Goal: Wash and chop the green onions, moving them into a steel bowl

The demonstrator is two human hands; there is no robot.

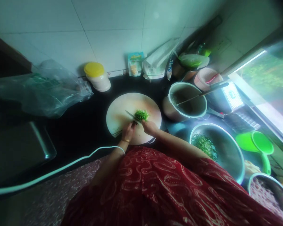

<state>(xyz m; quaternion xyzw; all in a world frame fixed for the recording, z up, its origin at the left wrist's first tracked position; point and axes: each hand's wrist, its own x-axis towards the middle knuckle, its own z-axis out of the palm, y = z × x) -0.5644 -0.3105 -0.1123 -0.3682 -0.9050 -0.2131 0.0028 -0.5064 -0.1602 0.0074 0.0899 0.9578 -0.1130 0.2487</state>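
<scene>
A round pale cutting board (122, 108) lies on the dark counter. A small heap of chopped green herbs (141, 115) sits near its middle. My left hand (128, 131), with a bangle at the wrist, grips the handle of a knife (131, 115); the blade points up-left, its edge beside the greens. My right hand (150, 127) rests on the board against the near side of the heap, fingers curled on the greens.
Right of the board are a steel bowl (228, 157) holding chopped greens, a pot (198, 108) with a utensil across it, and a green strainer (261, 142). A yellow-lidded jar (97, 76) and packets stand at the wall. A plastic bag (42, 91) and steel tray (19, 147) lie left. A white cable (61, 168) crosses the counter edge.
</scene>
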